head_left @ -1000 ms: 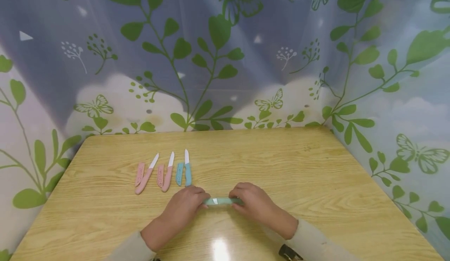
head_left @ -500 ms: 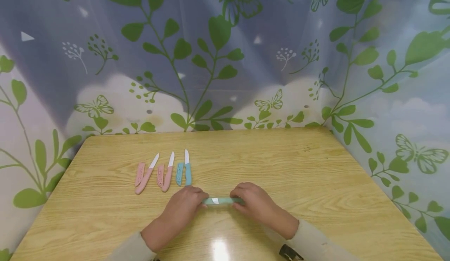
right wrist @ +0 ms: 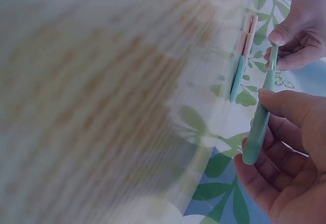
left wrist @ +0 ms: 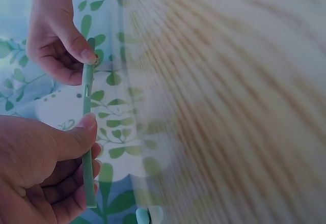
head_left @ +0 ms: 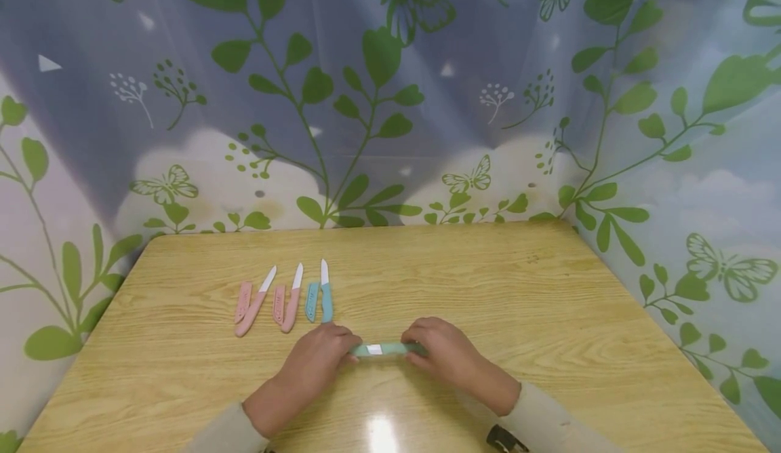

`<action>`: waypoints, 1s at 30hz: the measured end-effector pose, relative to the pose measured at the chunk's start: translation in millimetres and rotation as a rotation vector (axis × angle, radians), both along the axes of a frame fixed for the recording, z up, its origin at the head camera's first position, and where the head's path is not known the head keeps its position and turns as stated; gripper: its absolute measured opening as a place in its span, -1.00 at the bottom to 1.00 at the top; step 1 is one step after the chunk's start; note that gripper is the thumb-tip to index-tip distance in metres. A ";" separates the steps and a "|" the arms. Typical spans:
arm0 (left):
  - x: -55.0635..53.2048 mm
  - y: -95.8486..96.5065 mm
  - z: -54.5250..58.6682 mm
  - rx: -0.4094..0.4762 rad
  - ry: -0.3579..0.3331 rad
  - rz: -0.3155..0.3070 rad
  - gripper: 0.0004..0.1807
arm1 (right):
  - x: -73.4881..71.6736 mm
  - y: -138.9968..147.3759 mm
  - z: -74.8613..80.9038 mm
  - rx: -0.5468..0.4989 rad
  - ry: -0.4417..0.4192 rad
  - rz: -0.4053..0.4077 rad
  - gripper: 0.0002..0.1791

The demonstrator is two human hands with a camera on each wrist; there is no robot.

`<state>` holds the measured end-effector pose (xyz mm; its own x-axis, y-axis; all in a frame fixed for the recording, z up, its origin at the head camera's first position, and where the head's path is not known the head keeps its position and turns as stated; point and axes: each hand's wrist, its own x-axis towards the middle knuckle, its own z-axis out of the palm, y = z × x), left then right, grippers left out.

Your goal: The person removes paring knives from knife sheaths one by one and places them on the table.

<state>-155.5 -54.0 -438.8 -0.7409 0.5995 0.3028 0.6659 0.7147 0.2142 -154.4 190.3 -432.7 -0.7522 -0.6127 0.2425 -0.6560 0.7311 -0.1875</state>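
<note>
Between my two hands, low over the table, lies a green paring knife partly in its green sheath. My left hand pinches the sheath between thumb and fingers. My right hand grips the knife's rounded handle, its thumb along the top in the right wrist view. A short stretch of white blade shows between sheath and handle. Farther back on the left lie two pink knives and a blue knife, each bare-bladed beside its own sheath.
The wooden table reaches back to a leaf-patterned curtain that also hangs at both sides. The blue knife's handle end lies just beyond my left hand. Pink sheaths and a blue sheath lie beside their knives.
My right hand has shifted slightly right with the handle. The white stretch of blade between handle and sheath has widened a little; my left hand has barely moved.
</note>
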 end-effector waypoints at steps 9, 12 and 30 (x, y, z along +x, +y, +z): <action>0.2 -2.4 0.1 0.004 -0.011 0.005 -0.73 | -1.9 1.6 -2.7 -0.004 0.020 0.004 -0.81; 0.4 -3.3 0.0 0.008 -0.011 0.005 -0.73 | -1.9 2.0 -3.0 -0.009 0.025 0.007 -0.80; 1.3 -8.4 -1.5 0.003 -0.036 0.024 -0.73 | 0.3 5.1 -4.6 0.024 0.046 -0.034 -0.82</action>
